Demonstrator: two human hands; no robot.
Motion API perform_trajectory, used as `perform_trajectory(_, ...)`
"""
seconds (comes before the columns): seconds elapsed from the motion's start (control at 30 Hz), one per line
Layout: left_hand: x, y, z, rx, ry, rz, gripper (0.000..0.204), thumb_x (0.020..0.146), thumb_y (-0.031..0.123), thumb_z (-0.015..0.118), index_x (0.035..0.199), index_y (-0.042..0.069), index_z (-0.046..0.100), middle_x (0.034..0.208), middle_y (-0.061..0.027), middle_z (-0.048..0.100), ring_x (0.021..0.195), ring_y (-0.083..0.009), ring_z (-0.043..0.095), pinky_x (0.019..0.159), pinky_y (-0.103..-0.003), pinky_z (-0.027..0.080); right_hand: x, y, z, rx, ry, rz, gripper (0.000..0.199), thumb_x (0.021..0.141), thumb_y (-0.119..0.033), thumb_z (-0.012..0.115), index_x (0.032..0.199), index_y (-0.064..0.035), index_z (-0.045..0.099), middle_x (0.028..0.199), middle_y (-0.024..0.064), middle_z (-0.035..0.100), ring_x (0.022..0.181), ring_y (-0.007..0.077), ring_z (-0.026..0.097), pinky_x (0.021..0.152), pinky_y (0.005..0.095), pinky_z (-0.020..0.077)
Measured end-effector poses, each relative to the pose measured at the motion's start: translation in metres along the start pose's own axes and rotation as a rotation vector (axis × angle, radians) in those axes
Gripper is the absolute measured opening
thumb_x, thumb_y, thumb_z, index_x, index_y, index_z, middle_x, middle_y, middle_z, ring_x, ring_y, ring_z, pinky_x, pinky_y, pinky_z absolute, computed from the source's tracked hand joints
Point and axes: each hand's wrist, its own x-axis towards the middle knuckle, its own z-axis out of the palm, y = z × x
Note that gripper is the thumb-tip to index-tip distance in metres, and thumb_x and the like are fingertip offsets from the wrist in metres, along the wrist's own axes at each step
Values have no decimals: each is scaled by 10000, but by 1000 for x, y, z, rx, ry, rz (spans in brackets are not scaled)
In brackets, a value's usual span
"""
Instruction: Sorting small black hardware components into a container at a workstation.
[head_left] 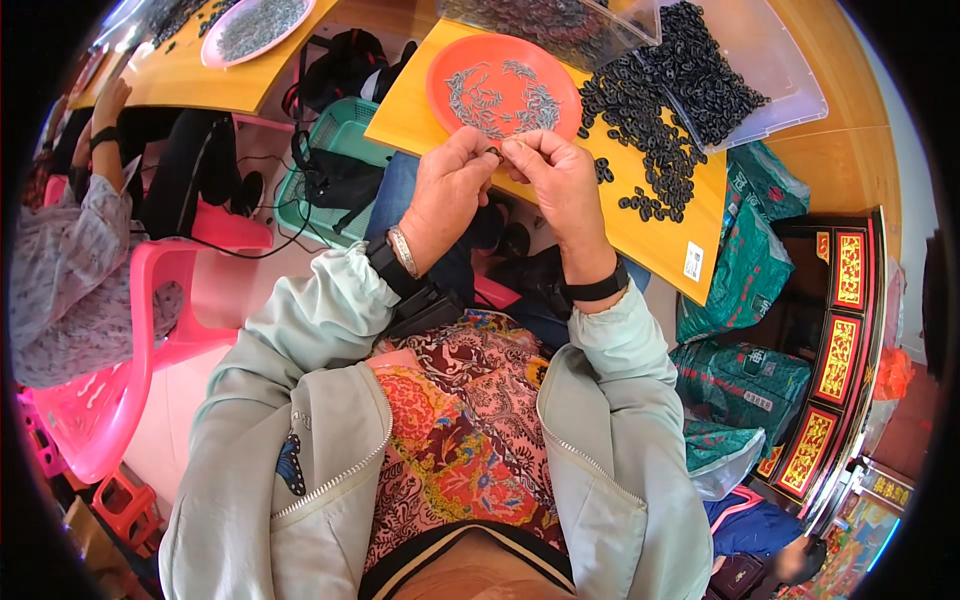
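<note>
Orange-red plastic forms the round plate (492,52) that sits on the yellow desk (405,115) at 12 o'clock from the hands, with small grey slivers (475,97) scattered over it. At its near rim the two hands come together, fingertips just beside each other or touching. The left hand (446,195) pinches a small black piece (493,152) between thumb and fingers; the right hand (563,185) has its thumb and forefinger pressed together beside that piece, and whether they hold a sliver cannot be told. From the hands, many loose black pieces (650,140) spread across the desk between 2 and 4 o'clock, and more fill part of a clear plastic tub (785,95) at 2 o'clock. Another clear box (530,22) stands at 1 o'clock, just beyond the plate. A white label (693,260) sticks to the desk's near corner at 4 o'clock, with green bags (740,265) past that corner. At 9 o'clock, a green basket (325,130) carries a black bag (345,180); at 8 o'clock is a pink chair (150,290) with another person (75,270) beside it.
</note>
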Motion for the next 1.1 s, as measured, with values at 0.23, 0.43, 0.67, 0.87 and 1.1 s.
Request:
perform_trajectory(0.23, -1, 2, 2, 129, -30, 10, 80, 868, 109, 497, 836, 40, 520, 643, 11, 468, 542, -66, 436, 487, -200, 355, -1, 1, -3, -187, -3, -90, 110, 859, -103, 618, 837, 3, 636, 733, -8, 606, 666, 51, 529, 618, 195, 439)
perform_trajectory(0.43, -5, 5, 4, 68, 19, 6, 92, 843, 74, 514, 782, 9, 535, 614, -13, 489, 508, -68, 454, 451, -224, 367, -4, 0, 2, -200, -8, -104, 111, 857, -94, 608, 819, 8, 627, 726, -8, 604, 652, 49, 523, 603, 196, 439)
perform_trajectory(0.67, 1, -3, 2, 38, 14, -36, 106, 847, 90, 511, 796, 6, 552, 607, -18, 511, 492, -80, 475, 438, -223, 373, -8, 3, 3, -141, 22, -100, 106, 858, -91, 605, 867, 11, 632, 745, 1, 613, 671, 46, 533, 610, 190, 443)
perform_trajectory(0.87, 3, -5, 10, -87, -50, -115, 91, 886, 113, 483, 829, 57, 526, 648, -7, 523, 539, -88, 490, 508, -200, 374, -14, 4, -8, -17, 84, -126, 125, 846, -53, 610, 945, 21, 629, 807, 14, 633, 724, 52, 571, 663, 190, 467)
perform_trajectory(1.1, 10, -2, 28, -139, -123, -152, 73, 865, 102, 499, 832, 46, 531, 633, -13, 520, 523, -82, 482, 481, -207, 378, -20, -3, -27, -152, 118, -155, 109, 822, -13, 607, 922, 30, 617, 808, 17, 637, 712, 51, 576, 654, 194, 470)
